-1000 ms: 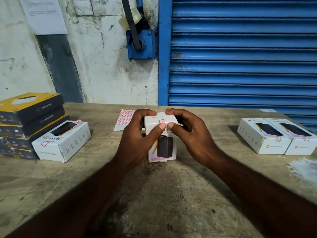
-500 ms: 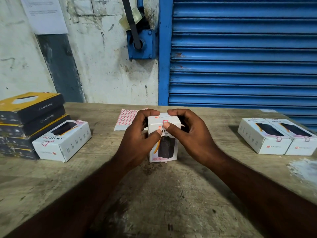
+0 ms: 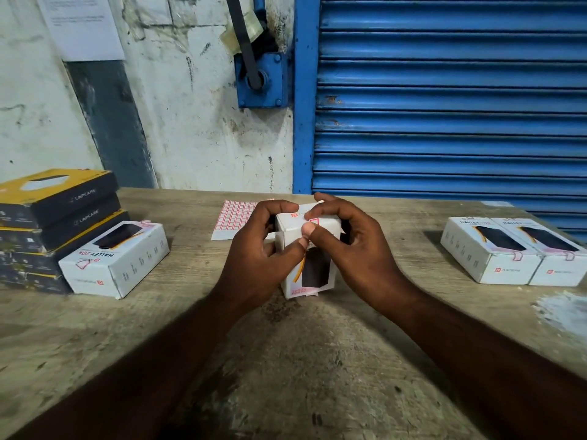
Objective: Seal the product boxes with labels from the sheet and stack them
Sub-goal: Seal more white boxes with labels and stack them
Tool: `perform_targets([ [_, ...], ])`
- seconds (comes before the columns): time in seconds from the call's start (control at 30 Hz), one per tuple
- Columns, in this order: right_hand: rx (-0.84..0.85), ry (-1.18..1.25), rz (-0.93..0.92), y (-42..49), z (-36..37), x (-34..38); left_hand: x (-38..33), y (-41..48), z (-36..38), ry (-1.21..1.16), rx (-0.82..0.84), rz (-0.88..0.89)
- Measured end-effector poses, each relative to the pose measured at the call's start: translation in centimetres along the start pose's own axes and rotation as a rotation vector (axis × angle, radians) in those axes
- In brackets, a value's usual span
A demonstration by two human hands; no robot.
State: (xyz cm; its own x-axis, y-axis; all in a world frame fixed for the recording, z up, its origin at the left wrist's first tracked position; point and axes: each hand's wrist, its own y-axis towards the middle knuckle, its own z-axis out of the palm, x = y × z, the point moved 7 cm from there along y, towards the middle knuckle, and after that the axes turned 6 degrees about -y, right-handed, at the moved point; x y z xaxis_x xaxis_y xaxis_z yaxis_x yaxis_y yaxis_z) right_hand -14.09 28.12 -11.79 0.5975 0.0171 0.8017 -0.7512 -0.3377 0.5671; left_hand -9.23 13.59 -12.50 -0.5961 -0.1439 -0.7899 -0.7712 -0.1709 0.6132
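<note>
At the far left of the tabletop (image 3: 317,360) sits a stack of black-and-yellow boxes (image 3: 54,217), lying flat one on another. Just beside it, touching its right side, a lone white box (image 3: 114,258) lies flat with its printed face up and a red-edged sticker folded over its far end. Further right, near the back edge, the label sheet (image 3: 235,220) lies flat, its grid of red-bordered stickers partly hidden behind my fingers.

Straight ahead of me, my left hand (image 3: 260,252) grips the product box (image 3: 309,258), which stands on end on the wood, leaning slightly. My fingers curl round its left side and over the top, and my thumb pushes against the upper front edge, right on the label (image 3: 314,221) that bends from the top face down onto the front. My right hand (image 3: 359,249) holds the same carton from the other side: the fingers are curled over its top and right side, with the forefinger tip resting on the top face at the sticker. Both hands nearly meet over the lid.

Well apart to the right, a pair of white boxes (image 3: 514,252) lies flat side by side, touching, each with a red-edged sticker folded over its near edge. Behind them runs a blue shutter (image 3: 444,90).
</note>
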Motion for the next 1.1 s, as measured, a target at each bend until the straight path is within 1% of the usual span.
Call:
perform_targets([
  [0.3,-0.009,0.151,0.101,0.14,-0.25,0.15,0.01,0.03,-0.04,-0.001,0.001,-0.006],
  [0.53,-0.085,0.231,0.169,-0.11,-0.11,-0.57,0.30,0.07,-0.02,-0.029,0.000,-0.019],
  [1.1,-0.120,0.196,0.183,-0.63,0.20,-0.28,0.39,0.25,-0.20,-0.025,0.013,-0.020],
])
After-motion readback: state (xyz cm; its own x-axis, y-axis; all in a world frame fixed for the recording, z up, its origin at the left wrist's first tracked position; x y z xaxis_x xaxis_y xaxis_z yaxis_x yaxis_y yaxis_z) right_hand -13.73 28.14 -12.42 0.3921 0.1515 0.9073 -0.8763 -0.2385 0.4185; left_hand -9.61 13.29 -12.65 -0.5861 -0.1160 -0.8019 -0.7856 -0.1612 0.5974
